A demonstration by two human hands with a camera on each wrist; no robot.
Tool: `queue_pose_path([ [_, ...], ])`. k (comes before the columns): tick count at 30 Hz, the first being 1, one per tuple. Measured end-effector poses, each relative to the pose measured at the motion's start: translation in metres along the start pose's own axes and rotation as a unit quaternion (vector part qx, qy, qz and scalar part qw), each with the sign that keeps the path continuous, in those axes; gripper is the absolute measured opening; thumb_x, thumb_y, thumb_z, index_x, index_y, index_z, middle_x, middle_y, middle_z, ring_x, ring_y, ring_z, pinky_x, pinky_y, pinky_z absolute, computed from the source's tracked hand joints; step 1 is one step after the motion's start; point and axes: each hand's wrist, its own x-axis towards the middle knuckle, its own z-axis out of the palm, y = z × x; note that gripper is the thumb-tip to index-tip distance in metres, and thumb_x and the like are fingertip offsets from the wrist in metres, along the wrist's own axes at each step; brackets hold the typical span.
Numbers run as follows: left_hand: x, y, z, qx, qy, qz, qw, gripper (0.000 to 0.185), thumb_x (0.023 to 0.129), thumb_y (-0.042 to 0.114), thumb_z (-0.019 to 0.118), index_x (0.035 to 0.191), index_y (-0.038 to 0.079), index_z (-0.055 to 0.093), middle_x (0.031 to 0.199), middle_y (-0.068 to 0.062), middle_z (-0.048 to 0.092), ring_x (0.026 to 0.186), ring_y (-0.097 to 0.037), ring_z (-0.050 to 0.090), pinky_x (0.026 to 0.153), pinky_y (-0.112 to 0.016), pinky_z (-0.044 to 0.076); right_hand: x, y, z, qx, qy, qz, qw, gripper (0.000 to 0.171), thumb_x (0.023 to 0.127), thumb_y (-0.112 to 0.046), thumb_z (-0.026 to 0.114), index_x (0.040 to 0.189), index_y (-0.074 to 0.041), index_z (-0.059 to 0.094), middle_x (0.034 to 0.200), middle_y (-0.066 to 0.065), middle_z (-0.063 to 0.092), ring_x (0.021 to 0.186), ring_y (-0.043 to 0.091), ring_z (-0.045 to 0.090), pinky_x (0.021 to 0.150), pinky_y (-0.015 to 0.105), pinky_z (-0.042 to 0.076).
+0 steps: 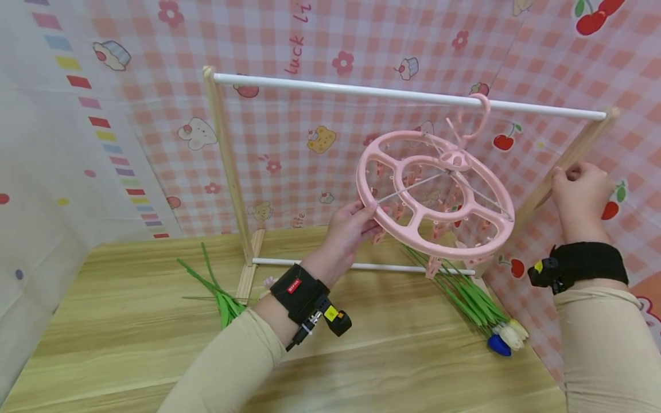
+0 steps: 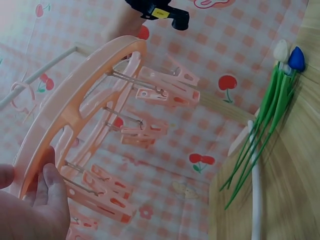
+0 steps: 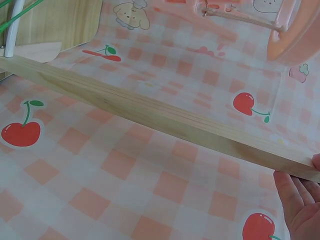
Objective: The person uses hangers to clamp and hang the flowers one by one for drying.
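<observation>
A round pink clip hanger (image 1: 436, 195) hangs tilted by its hook (image 1: 485, 115) from the white top bar (image 1: 341, 90) of a rack. My left hand (image 1: 347, 234) grips the hanger's left rim, thumb on one side and fingers on the other. Small pink clothespins (image 2: 167, 87) dangle below the ring on short cords. On the right, my right hand (image 1: 586, 192) holds the rack's wooden upright (image 1: 547, 186). In the right wrist view the fingers (image 3: 295, 192) lie under that upright (image 3: 175, 120), with the thumb at the frame edge.
Artificial tulips (image 1: 480, 310), white, yellow and blue, lie at the table's right side. More green stems (image 1: 219, 289) lie by the left foot of the rack. A lower white bar (image 1: 330, 264) runs just above the wooden table (image 1: 361, 367). Checked cloth (image 1: 320, 51) hangs behind.
</observation>
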Motion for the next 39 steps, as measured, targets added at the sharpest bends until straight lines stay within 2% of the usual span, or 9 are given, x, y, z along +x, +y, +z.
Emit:
queue_pose_path([
  [4, -0.003, 0.002, -0.004, -0.001, -0.009, -0.003, 1.0, 0.033, 0.098, 0.02, 0.051, 0.126, 0.002, 0.055, 0.119, -0.02, 0.063, 0.091, -0.013, 0.066, 0.094, -0.033, 0.052, 0.0, 0.002, 0.0, -0.008, -0.002, -0.003, 1.0, 0.049, 0.093, -0.041, 0.042, 0.113, 0.0, 0.059, 0.093, 0.008, 0.057, 0.067, -0.002, 0.042, 0.048, 0.006, 0.035],
  [8, -0.004, 0.006, -0.01, -0.019, -0.004, -0.003, 0.9998, 0.033, 0.098, 0.019, 0.051, 0.125, 0.0, 0.055, 0.117, -0.021, 0.064, 0.087, -0.012, 0.066, 0.094, -0.033, 0.052, 0.001, 0.002, 0.001, -0.008, 0.005, -0.005, 1.0, 0.048, 0.093, -0.04, 0.042, 0.112, 0.001, 0.059, 0.095, 0.01, 0.058, 0.068, -0.003, 0.041, 0.048, 0.006, 0.034],
  [16, -0.01, 0.014, -0.022, -0.02, 0.009, -0.002, 0.9997, 0.031, 0.097, 0.019, 0.052, 0.125, 0.004, 0.057, 0.113, -0.016, 0.067, 0.087, -0.012, 0.067, 0.093, -0.032, 0.052, 0.002, 0.002, 0.001, 0.006, 0.001, -0.001, 1.0, 0.046, 0.093, -0.041, 0.043, 0.109, 0.0, 0.059, 0.079, -0.009, 0.053, 0.063, -0.008, 0.04, 0.048, 0.006, 0.036],
  [22, -0.013, 0.019, -0.03, -0.022, 0.018, -0.007, 0.9996, 0.031, 0.098, 0.018, 0.052, 0.123, 0.002, 0.057, 0.112, -0.016, 0.067, 0.087, -0.013, 0.068, 0.093, -0.032, 0.053, 0.001, 0.002, 0.0, -0.002, 0.006, -0.002, 1.0, 0.045, 0.093, -0.039, 0.043, 0.109, 0.0, 0.059, 0.077, -0.009, 0.053, 0.063, -0.007, 0.04, 0.048, 0.007, 0.035],
  [28, -0.017, 0.021, -0.037, -0.011, 0.006, -0.003, 0.9999, 0.032, 0.099, 0.018, 0.048, 0.126, 0.001, 0.055, 0.107, -0.011, 0.069, 0.085, -0.011, 0.067, 0.093, -0.031, 0.053, 0.0, 0.001, 0.0, -0.006, 0.011, -0.006, 1.0, 0.045, 0.093, -0.039, 0.043, 0.108, -0.001, 0.06, 0.072, -0.014, 0.05, 0.06, -0.009, 0.037, 0.047, 0.007, 0.034],
  [30, -0.019, 0.022, -0.04, -0.004, -0.002, 0.0, 1.0, 0.033, 0.1, 0.019, 0.048, 0.127, 0.001, 0.055, 0.102, -0.007, 0.07, 0.086, -0.01, 0.067, 0.092, -0.03, 0.053, -0.001, 0.001, 0.0, -0.01, 0.016, -0.007, 1.0, 0.045, 0.093, -0.039, 0.043, 0.109, -0.001, 0.061, 0.074, -0.01, 0.052, 0.061, -0.008, 0.037, 0.047, 0.007, 0.033],
  [32, -0.021, 0.023, -0.043, -0.002, -0.007, 0.0, 1.0, 0.033, 0.1, 0.019, 0.048, 0.127, 0.002, 0.055, 0.109, -0.012, 0.068, 0.088, -0.011, 0.067, 0.092, -0.03, 0.053, -0.001, 0.001, 0.0, -0.015, 0.019, -0.008, 1.0, 0.045, 0.094, -0.038, 0.043, 0.109, -0.001, 0.061, 0.078, -0.004, 0.055, 0.063, -0.005, 0.038, 0.048, 0.008, 0.033],
  [37, -0.023, 0.026, -0.049, -0.013, 0.004, 0.001, 0.9999, 0.032, 0.099, 0.018, 0.049, 0.127, 0.002, 0.055, 0.103, -0.011, 0.07, 0.084, -0.01, 0.068, 0.09, -0.029, 0.054, -0.001, 0.0, 0.001, -0.018, 0.016, -0.006, 1.0, 0.045, 0.094, -0.038, 0.042, 0.111, -0.001, 0.061, 0.084, 0.003, 0.057, 0.065, -0.004, 0.038, 0.047, 0.007, 0.032],
  [39, -0.023, 0.028, -0.051, -0.015, 0.005, 0.004, 0.9999, 0.035, 0.099, 0.016, 0.048, 0.129, -0.001, 0.052, 0.092, -0.002, 0.071, 0.082, -0.01, 0.068, 0.089, -0.029, 0.054, -0.001, 0.0, 0.001, -0.015, 0.013, -0.007, 1.0, 0.046, 0.094, -0.038, 0.042, 0.112, -0.001, 0.06, 0.089, 0.006, 0.058, 0.063, -0.006, 0.037, 0.047, 0.007, 0.033],
])
